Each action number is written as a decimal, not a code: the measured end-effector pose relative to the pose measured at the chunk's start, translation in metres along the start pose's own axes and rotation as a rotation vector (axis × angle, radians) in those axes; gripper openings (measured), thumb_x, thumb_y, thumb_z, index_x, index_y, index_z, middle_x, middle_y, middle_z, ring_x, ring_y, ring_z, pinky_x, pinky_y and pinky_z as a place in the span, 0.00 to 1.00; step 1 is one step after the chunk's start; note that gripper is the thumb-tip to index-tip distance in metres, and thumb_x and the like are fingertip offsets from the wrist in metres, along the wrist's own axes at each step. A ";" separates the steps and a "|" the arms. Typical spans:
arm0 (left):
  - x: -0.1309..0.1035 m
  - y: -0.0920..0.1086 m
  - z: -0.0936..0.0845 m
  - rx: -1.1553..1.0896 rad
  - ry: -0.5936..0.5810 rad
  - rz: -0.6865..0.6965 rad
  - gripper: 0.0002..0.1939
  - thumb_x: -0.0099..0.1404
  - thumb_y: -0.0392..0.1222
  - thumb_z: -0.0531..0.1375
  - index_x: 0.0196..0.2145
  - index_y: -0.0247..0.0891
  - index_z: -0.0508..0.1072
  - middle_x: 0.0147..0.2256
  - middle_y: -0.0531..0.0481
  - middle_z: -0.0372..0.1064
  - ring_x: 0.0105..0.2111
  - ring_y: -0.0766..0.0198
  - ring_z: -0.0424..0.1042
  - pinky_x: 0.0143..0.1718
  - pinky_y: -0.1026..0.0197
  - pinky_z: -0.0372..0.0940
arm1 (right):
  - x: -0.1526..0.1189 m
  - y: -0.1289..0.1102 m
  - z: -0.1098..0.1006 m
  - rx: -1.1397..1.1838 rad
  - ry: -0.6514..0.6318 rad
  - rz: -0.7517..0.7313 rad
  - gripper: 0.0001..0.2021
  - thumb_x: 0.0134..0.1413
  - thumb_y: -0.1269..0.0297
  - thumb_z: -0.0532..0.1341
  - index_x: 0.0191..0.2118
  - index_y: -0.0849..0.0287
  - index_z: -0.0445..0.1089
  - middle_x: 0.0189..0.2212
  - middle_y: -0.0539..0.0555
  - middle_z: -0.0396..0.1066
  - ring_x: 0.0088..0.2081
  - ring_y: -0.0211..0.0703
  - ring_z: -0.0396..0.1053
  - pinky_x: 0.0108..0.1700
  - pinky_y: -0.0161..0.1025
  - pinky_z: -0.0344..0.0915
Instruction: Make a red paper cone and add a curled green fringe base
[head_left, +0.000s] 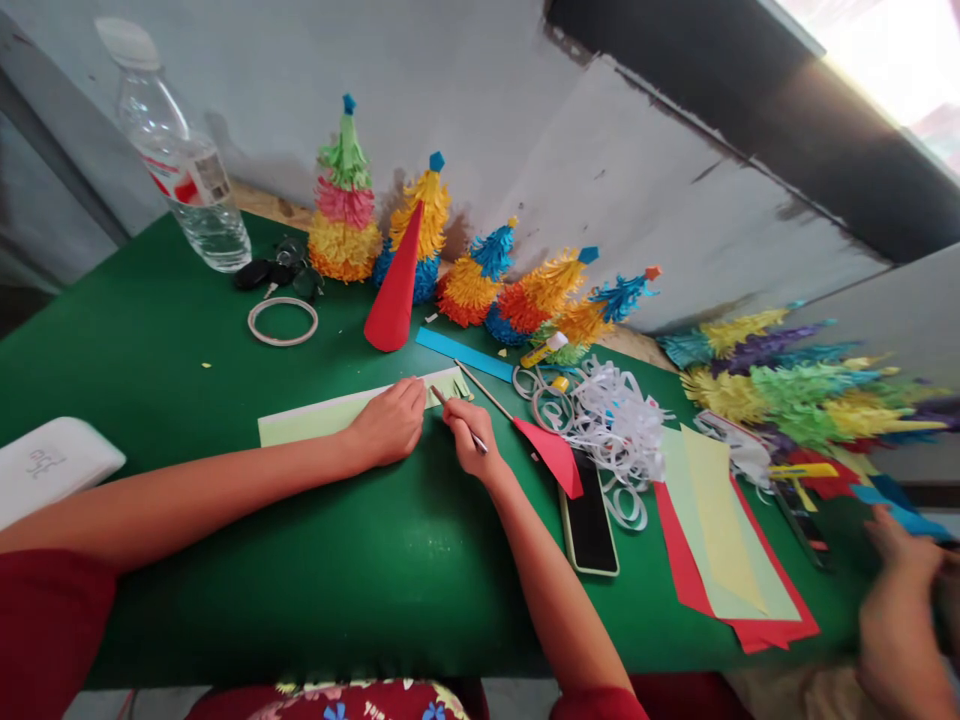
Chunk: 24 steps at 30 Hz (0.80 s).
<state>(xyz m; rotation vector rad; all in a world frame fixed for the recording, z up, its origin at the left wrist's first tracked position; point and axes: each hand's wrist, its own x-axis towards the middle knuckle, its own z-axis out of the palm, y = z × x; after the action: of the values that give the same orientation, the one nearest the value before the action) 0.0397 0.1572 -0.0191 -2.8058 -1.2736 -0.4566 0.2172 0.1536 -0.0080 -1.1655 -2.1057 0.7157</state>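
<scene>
matt paper strip (307, 424) under my left fingers (411, 394), slim tool (478, 442) with metallic sheen in my right fingers (454, 411), smooth, faintly shiny tabletop (360, 570), smooth paper cone (395, 300), clear glossy plastic bottle (204, 222)

A green table (420, 590) bears a paper strip (307, 425), bottle (185, 170) and phone (593, 530).

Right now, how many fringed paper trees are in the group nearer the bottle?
5. From left: a green-topped tree, a yellow-topped tree behind the red cone, a blue-topped tree, then another yellow-topped tree and another blue-topped tree. Others may be hidden.
</scene>
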 end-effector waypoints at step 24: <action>-0.003 -0.001 0.004 -0.042 0.008 -0.033 0.25 0.66 0.37 0.49 0.56 0.17 0.63 0.56 0.29 0.63 0.57 0.48 0.60 0.59 0.51 0.54 | -0.040 0.004 -0.002 0.140 0.121 0.043 0.10 0.53 0.67 0.47 0.21 0.55 0.52 0.19 0.48 0.52 0.22 0.38 0.52 0.27 0.37 0.49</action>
<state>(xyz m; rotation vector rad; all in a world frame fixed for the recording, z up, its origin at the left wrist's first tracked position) 0.0385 0.1564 -0.0242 -2.8177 -1.3256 -0.5006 0.2377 0.1206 -0.0199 -1.1509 -1.9049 0.7793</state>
